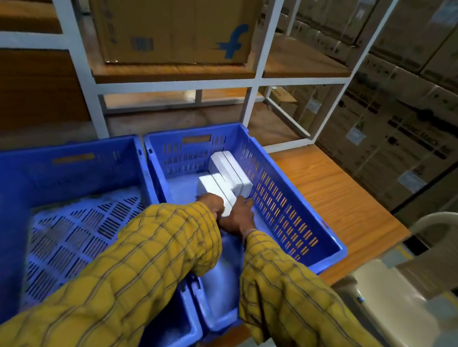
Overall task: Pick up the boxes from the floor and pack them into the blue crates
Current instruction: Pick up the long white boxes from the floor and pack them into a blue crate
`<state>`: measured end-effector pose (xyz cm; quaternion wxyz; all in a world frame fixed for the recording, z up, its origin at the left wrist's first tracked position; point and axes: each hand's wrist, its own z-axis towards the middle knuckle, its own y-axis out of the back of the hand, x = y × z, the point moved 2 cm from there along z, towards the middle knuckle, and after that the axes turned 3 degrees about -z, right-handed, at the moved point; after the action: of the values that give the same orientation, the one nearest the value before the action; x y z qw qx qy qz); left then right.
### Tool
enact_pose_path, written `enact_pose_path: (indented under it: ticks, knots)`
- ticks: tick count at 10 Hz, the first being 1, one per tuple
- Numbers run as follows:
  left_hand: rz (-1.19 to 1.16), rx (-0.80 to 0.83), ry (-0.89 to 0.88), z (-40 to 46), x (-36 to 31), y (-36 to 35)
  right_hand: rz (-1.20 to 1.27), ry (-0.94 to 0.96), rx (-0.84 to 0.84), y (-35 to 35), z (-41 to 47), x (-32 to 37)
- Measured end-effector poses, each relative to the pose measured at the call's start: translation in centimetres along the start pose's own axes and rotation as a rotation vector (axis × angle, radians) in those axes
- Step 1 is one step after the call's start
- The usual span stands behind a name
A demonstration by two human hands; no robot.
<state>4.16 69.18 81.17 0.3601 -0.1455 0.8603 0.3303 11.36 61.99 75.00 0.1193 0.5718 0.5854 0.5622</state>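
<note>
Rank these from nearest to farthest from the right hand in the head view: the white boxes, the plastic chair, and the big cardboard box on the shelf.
1. White boxes: in the right blue crate, touching the right hand.
2. Plastic chair: off to the right, beside the crate.
3. Cardboard box: up on the shelf, behind the crates.

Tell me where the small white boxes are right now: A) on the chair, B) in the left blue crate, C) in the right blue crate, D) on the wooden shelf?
C: the white boxes stand inside the right blue crate, by its far right wall, with both hands on the nearest ones.
</note>
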Motion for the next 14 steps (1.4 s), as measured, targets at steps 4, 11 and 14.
enact_pose_path:
  ticks: [4, 11, 14]
  knots:
    - [0.037, -0.073, 0.006, 4.8, -0.7, 0.1, 0.286, -0.056, -0.104, -0.8, 1.8, 1.6]
    - [-0.192, -0.328, 0.085, 9.8, 0.6, 1.2, 0.582, -0.053, -0.179, -2.3, 5.4, 0.8]
    - [-0.142, -0.102, 0.045, 5.7, -0.8, 0.8, 0.395, 0.001, 0.109, 1.5, 2.3, 0.9]
